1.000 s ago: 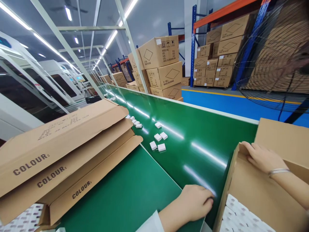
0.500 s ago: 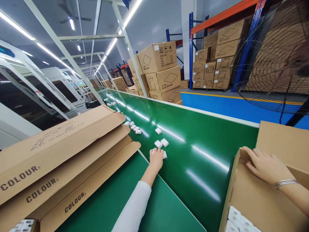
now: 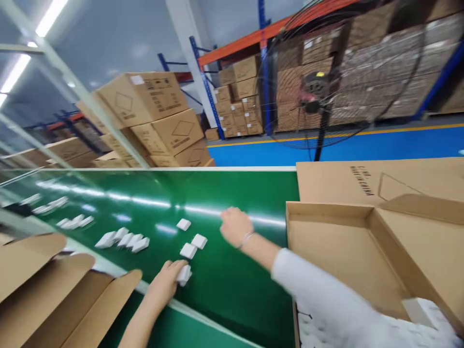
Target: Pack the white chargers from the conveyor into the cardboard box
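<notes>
My left hand (image 3: 165,282) lies on the green conveyor belt (image 3: 232,193), fingers closed around a small white block (image 3: 184,274) at the belt's near edge. My right hand (image 3: 235,225), a bracelet on its wrist, reaches out over the belt, blurred, just right of two loose white blocks (image 3: 194,245); nothing shows in it and its fingers cannot be made out. One more white block (image 3: 183,224) lies a little farther out. A row of several white blocks (image 3: 123,240) lies to the left.
An open cardboard box (image 3: 362,251) with white packed pieces at its bottom stands at the right. Cardboard flaps (image 3: 54,290) lie at the lower left. Stacked cartons (image 3: 155,121), a standing fan (image 3: 319,82) and racks of boxes stand beyond the belt.
My right hand left the box edge and swung left over the belt. My left hand stayed at the near white blocks and closed on one. The view turned right.
</notes>
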{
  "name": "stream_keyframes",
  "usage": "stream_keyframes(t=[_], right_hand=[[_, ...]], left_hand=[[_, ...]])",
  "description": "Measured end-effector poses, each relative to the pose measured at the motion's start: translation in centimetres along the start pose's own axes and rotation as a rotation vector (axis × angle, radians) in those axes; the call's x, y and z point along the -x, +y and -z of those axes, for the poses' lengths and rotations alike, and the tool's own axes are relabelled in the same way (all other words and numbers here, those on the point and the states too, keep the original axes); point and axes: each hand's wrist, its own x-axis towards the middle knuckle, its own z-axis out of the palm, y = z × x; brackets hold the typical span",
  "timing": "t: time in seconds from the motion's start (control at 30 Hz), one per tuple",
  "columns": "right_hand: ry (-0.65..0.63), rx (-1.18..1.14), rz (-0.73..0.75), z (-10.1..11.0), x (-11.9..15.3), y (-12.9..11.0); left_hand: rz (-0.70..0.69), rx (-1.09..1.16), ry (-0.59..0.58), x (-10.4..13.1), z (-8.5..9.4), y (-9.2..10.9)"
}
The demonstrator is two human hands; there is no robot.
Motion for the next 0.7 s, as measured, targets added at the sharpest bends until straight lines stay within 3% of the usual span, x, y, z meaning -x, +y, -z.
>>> stream_keyframes(t=[0.07,0.13,0.2,0.27,0.37,0.47,0.7], right_hand=[[-0.094,-0.054,0.110,-3.3,-1.8,-5.0],[-0.177,-0.078,0.178,-6.2,-2.7,-8.4],[-0.223,-0.073,0.221,-8.2,-2.8,-10.0],[-0.215,-0.052,0.228,-9.4,-2.7,-10.2],[-0.157,-0.009,0.192,-10.2,-3.4,-9.2],[-0.141,0.034,0.156,-10.2,-4.3,-8.4],[-0.171,0.055,0.148,-8.1,-4.8,-10.5]], left_hand=[[-0.007,-0.009,-0.017,-1.2,-0.7,-0.8],[-0.017,-0.013,-0.027,-1.3,-1.0,-1.1],[-0.022,0.005,-0.022,-0.4,-0.7,-1.1],[0.015,0.057,0.044,0.9,-0.2,-0.8],[0.116,0.164,0.137,2.7,0.7,-0.4],[0.191,0.211,0.081,3.6,1.1,0.4],[0.433,0.235,0.089,2.0,0.8,2.7]])
